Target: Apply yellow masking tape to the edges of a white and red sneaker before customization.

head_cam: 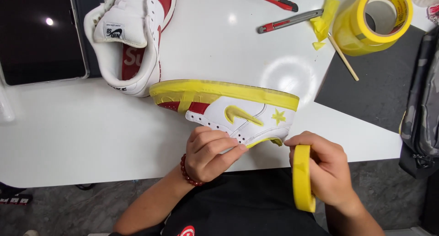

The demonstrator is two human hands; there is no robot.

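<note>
My left hand (208,153) pinches the shoe (238,110) at its near edge, steadying it on its side on the surface (68,135) so the taped sole faces away. My right hand (327,169) pinches the tape roll (302,177), kept just beside the toe.

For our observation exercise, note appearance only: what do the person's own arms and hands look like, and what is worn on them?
Both forearms are bare, with no sleeves reaching them and no gloves. The left hand has a bracelet of dark red round beads at the wrist. The right hand shows no ring, watch or band. The fingernails are short and unpainted. A black garment covers the body below.
</note>
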